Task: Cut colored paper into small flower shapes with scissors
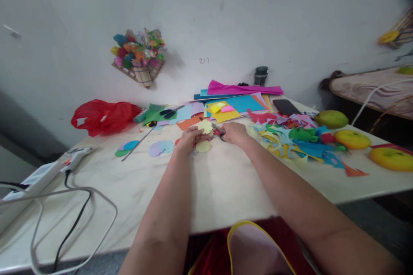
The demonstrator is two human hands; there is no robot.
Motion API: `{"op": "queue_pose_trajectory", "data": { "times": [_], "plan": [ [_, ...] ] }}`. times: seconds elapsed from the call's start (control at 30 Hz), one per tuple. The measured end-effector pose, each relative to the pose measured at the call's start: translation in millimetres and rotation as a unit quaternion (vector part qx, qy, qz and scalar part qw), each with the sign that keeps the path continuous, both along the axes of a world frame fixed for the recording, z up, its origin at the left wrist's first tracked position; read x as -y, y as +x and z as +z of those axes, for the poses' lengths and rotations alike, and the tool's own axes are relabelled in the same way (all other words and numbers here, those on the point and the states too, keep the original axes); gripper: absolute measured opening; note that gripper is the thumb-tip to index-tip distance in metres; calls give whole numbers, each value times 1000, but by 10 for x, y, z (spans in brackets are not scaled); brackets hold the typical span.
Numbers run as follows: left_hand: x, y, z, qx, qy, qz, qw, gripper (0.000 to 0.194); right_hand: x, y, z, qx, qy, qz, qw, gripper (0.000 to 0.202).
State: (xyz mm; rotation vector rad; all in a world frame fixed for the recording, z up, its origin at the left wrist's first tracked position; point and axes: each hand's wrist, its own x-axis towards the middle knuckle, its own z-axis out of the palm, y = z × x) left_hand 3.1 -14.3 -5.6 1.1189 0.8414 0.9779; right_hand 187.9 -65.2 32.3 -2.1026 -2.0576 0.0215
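Note:
Over the middle of the table, my left hand (189,137) pinches a pale yellow paper flower (205,127) with a scalloped edge. My right hand (235,133) is closed on a pair of scissors (219,130), whose blades point left at the flower's edge. Just below the flower lies a pale yellow paper circle (203,146). Left of my left hand are lilac and light blue scalloped paper pieces (161,148). Farther left sit blue and green paper circles (130,145) beside a thin dark strip.
Colourful paper scraps (290,135) lie to the right, near yellow-green fruits (351,139) and a phone (285,106). Coloured sheets (238,104) and second scissors (171,112) lie at the back. A red plastic bag (103,117) and a power strip (35,180) with cables stand left.

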Motion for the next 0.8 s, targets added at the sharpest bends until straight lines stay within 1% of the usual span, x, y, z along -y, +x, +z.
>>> {"op": "queue_pose_trajectory", "data": {
  "times": [0.17,0.27,0.33,0.4,0.47,0.5,0.57,0.63,0.67,0.8],
  "plan": [
    [-27,-10,-18,30,0,1,1000,14,-50,61,30,-103,-16,-53,993,27],
    [-43,-16,-21,48,-4,3,999,15,-64,110,53,-188,-49,-53,980,21],
    [-47,-15,-19,55,-3,9,998,12,-38,127,92,-286,-67,-56,954,21],
    [-47,-14,-19,58,-3,17,998,10,14,132,148,-395,-58,-54,915,21],
    [-48,-16,-24,63,-3,20,998,10,70,135,201,-477,-47,-45,876,21],
    [-49,-18,-27,67,-2,21,998,11,90,141,220,-501,-46,-39,863,20],
    [-53,-25,-34,77,0,20,997,15,98,159,228,-521,-35,-48,852,22],
    [-56,-32,-38,82,1,17,997,18,64,180,200,-536,-25,-55,842,23],
    [-56,-33,-37,82,2,16,996,18,39,188,177,-555,-14,-50,830,21],
    [-45,-23,-17,75,0,19,997,15,-32,176,104,-625,-5,37,779,12]
  ]
}}
